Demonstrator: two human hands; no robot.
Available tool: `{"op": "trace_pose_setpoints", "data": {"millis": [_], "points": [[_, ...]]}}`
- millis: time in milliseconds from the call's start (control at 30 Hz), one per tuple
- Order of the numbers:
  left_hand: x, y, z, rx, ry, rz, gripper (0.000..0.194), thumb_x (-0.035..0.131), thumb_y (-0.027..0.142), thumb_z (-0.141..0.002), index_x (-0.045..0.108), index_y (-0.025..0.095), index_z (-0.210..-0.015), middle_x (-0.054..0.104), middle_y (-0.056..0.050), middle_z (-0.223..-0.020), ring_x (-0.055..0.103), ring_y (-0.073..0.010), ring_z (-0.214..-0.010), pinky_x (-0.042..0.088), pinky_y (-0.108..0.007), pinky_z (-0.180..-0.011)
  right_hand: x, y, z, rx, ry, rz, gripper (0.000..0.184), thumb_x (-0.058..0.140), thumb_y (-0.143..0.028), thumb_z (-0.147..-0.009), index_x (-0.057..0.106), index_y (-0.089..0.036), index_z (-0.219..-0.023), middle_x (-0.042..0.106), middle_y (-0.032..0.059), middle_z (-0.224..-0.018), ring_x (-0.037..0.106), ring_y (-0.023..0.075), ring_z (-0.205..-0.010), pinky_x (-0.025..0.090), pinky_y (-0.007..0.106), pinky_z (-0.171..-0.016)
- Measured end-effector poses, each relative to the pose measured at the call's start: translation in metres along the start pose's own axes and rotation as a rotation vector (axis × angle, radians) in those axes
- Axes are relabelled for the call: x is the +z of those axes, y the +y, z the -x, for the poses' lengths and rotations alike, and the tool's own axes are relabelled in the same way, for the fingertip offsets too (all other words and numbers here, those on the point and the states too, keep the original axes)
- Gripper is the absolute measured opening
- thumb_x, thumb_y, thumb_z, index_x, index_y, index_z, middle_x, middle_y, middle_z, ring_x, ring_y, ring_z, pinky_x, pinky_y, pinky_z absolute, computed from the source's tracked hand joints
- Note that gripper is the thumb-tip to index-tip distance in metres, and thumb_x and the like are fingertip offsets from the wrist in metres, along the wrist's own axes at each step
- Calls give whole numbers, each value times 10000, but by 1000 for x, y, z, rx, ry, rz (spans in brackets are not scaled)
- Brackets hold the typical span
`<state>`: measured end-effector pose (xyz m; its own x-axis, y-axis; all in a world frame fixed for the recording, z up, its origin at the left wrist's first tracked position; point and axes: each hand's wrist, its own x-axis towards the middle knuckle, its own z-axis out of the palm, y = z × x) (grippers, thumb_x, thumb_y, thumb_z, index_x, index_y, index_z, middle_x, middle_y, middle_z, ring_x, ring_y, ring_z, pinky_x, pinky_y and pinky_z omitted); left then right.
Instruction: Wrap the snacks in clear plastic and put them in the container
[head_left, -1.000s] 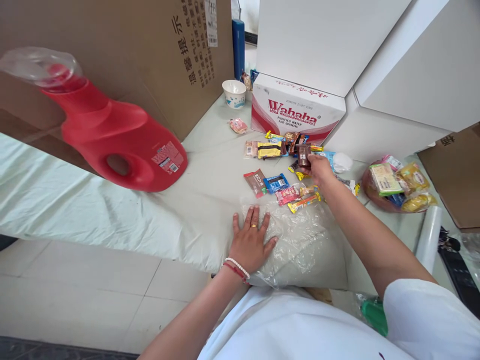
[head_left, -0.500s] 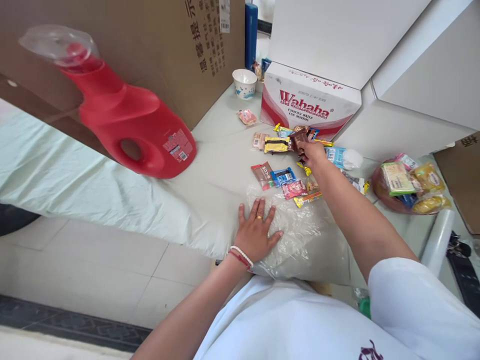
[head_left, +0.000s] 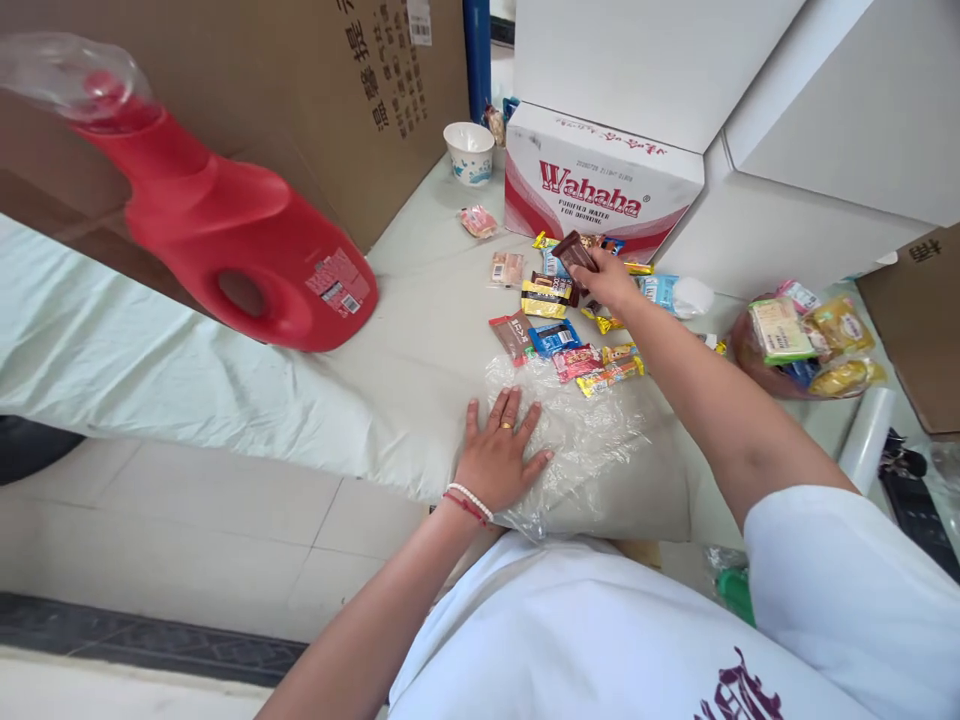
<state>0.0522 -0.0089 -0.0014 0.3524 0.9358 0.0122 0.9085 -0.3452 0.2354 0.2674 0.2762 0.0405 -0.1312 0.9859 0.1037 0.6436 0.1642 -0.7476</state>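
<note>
My left hand (head_left: 499, 452) lies flat with its fingers spread on a clear plastic bag (head_left: 600, 450) at the table's near edge. My right hand (head_left: 609, 280) is stretched out over a scatter of small snack packets (head_left: 559, 335) and pinches a brown snack packet (head_left: 574, 250) in its fingertips. That packet hangs just above the pile, in front of the red and white Wahaha box (head_left: 600, 185). A yellow and brown packet (head_left: 547, 293) lies right under the hand's left side.
A big red detergent jug (head_left: 225, 240) lies at the left on the pale tablecloth (head_left: 187, 380). A paper cup (head_left: 469, 152) and a cardboard carton (head_left: 315, 90) stand behind. A bagged heap of snacks (head_left: 810, 345) and a roll of plastic film (head_left: 866, 440) are at the right.
My right hand moved from the middle of the pile to its far side and now holds the brown packet higher, near the Wahaha box. My left hand stayed flat on the bag.
</note>
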Motion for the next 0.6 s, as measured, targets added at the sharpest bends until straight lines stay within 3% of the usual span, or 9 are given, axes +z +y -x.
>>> {"op": "trace_pose_setpoints", "data": {"millis": [200, 400, 500, 600], "points": [[-1, -1, 0, -8, -7, 41, 678, 368, 618, -998, 402, 264, -1576, 273, -163, -1695, 244, -322, -1578, 111, -687, -1243, 13, 0, -34, -64, -228, 252, 251, 679, -318, -838, 701, -167, -1037, 711, 53, -903, 618, 242, -863, 510, 420, -911], [-2, -3, -1, -12, -10, 71, 665, 360, 607, -1004, 407, 264, -1573, 277, -162, -1694, 240, -318, -1580, 96, -683, -1249, 4, 10, -38, -80, -220, 221, 370, 658, -269, -856, 692, -138, -1200, 728, 65, -982, 638, 254, -898, 510, 431, -909], [-3, -3, -1, -9, -11, 74, 661, 360, 603, -1005, 414, 262, -1569, 280, -163, -1693, 243, -323, -1579, 98, -684, -1248, 6, 6, -33, -241, -127, 315, 410, 598, -255, -923, 670, -115, -1301, 705, 137, -1194, 601, 296, -1100, 436, 455, -1024], [-3, -3, -1, -16, -12, 73, 656, 363, 603, -1005, 420, 267, -1566, 276, -160, -1695, 242, -321, -1579, 105, -682, -1249, 9, 1, -22, -461, -211, 526, 433, 567, -297, -971, 668, -113, -1351, 643, 186, -1342, 508, 330, -1254, 333, 475, -1104]]}}
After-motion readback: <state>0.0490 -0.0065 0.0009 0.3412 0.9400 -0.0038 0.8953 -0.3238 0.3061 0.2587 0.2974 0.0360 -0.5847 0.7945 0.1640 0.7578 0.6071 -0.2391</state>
